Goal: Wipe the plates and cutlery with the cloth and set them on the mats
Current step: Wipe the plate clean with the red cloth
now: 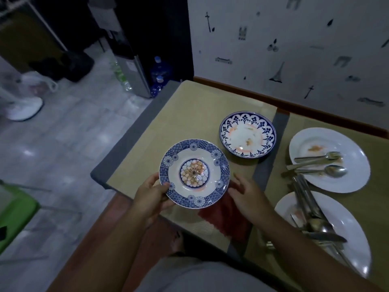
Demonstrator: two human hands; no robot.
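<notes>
A small plate (194, 173), blue-patterned round the rim with an orange flower at its centre, is held up in the left grip (151, 194), near-left of the scalloped blue plate (247, 134). The scalloped blue plate lies flat on the left mat (179, 114), smeared orange. Nearer than it, a red cloth (226, 216) lies crumpled. To its right, on the second mat (311, 125), sit a smeared white plate (329, 182) bearing a fork and spoon (317, 163), and a nearer white plate (345, 239) under piled cutlery (311, 211).
</notes>
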